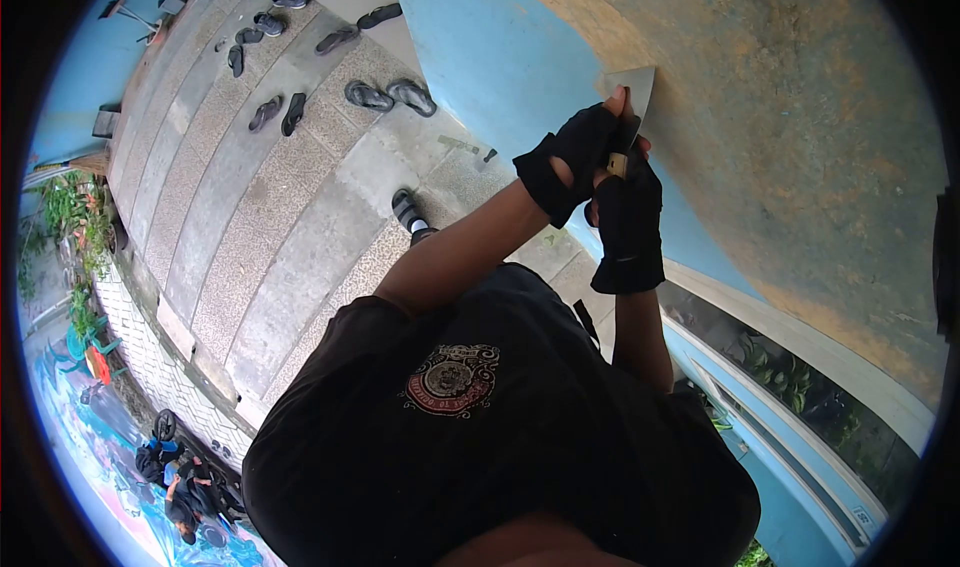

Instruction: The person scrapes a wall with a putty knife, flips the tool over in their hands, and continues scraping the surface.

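A scraper with a wide metal blade [638,89] and a light-coloured handle is held against the wall [740,157], whose blue paint gives way to a bare brownish patch. My left hand [585,147], in a black fingerless glove, is closed on the scraper near the blade, with a finger resting on the metal. Just below it, my right hand [630,207], gloved the same way, wraps round the handle. The two hands touch or nearly touch. The blade's edge lies at the border of the blue paint and the bare patch.
Several sandals and shoes [370,96] lie on the tiled floor [285,227]. A barred window [790,367] sits low on the right. Plants [85,217] grow at the far left. A person [182,492] is beside a motorbike at the lower left.
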Action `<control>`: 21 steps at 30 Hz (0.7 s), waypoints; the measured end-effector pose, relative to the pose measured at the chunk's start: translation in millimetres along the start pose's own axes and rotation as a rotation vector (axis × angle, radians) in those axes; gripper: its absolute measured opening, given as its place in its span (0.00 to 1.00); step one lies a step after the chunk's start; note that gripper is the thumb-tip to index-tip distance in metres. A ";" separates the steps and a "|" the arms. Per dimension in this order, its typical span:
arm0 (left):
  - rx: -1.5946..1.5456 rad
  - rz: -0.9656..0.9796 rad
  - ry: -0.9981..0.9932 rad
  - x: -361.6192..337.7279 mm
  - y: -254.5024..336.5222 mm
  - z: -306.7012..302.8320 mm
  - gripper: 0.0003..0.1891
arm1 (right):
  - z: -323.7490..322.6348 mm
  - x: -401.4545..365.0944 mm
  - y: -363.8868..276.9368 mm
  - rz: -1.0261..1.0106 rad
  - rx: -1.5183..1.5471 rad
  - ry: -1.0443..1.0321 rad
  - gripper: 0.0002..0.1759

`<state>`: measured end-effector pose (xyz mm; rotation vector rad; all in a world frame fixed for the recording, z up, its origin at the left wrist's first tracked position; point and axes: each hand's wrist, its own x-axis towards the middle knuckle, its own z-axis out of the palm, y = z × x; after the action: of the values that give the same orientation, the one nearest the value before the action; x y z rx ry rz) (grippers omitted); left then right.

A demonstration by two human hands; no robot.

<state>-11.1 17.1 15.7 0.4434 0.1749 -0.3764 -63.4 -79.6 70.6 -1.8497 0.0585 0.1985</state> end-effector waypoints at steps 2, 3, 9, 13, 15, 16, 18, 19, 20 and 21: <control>-0.037 -0.016 0.026 -1.0 5.3 1.9 0.25 | 4.9 9.2 7.8 -0.068 -0.052 -0.020 0.18; -0.043 -0.021 0.027 -1.0 6.1 0.2 0.25 | 5.0 10.7 11.5 -0.133 -0.108 -0.045 0.19; 0.031 -0.036 -0.007 -11.4 9.4 11.2 0.26 | 1.8 -0.5 3.3 -0.033 -0.086 -0.016 0.18; 0.025 -0.056 -0.047 -11.8 9.0 7.9 0.26 | 4.7 -3.9 8.0 -0.131 -0.165 -0.003 0.16; 0.063 -0.049 -0.066 -10.8 9.7 12.0 0.26 | -1.4 -8.7 -5.0 0.051 0.041 0.000 0.16; 0.011 -0.053 -0.061 -9.6 9.9 13.5 0.23 | -3.7 -5.6 -4.1 0.081 0.041 -0.016 0.16; -0.043 -0.065 -0.054 -6.4 12.6 9.0 0.21 | 3.0 9.4 1.2 0.027 -0.015 -0.030 0.17; -0.054 -0.063 -0.057 -3.0 18.4 1.7 0.21 | 3.5 11.5 3.9 -0.019 -0.075 -0.043 0.18; -0.069 -0.060 -0.056 -4.7 20.8 1.0 0.20 | 0.3 6.7 4.0 -0.010 -0.079 -0.042 0.18; -0.065 -0.057 -0.058 -5.9 20.9 4.5 0.20 | -0.9 6.2 1.1 0.024 -0.053 -0.062 0.18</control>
<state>-8.0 34.4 29.2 0.3632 0.1437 -0.4380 -57.4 -80.4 68.8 -1.8955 0.0325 0.2763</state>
